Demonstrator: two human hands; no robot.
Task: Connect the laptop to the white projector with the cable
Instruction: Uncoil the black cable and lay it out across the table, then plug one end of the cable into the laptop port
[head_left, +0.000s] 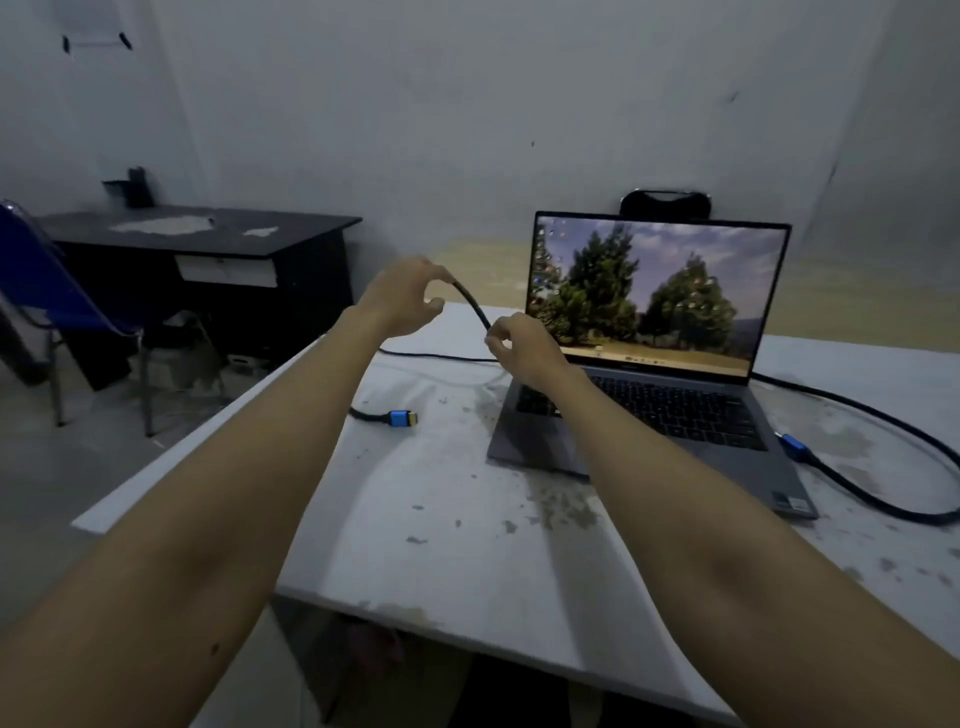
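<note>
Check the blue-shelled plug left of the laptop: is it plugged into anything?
No. The blue-shelled plug lies loose on the white table, left of the laptop, its gold tip bare.
</note>
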